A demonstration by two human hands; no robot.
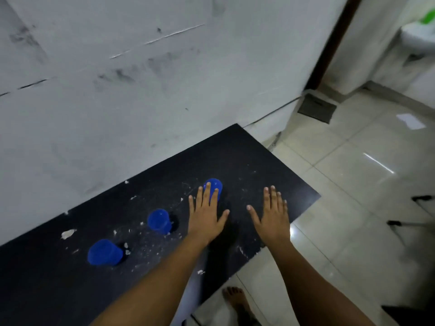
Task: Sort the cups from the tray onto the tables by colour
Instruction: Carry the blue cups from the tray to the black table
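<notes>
Three blue cups stand in a row on a black table [270,170] against the wall. One blue cup [104,252] is nearest on the left, a second blue cup [159,221] stands in the middle, and a third blue cup [216,184] is farthest. My left hand [206,214] hovers flat over the table with its fingers spread, its fingertips overlapping the near side of the farthest cup. My right hand [273,214] is open too, palm down, above the table's right part, holding nothing. No tray is in view.
White flecks and scraps [68,233] litter the tabletop. A scuffed white wall [141,90] rises behind the table. Pale floor tiles [353,184] lie to the right, with a dark doorway mat [316,108] and dark furniture legs [404,223]. My bare foot [235,300] stands below the table's edge.
</notes>
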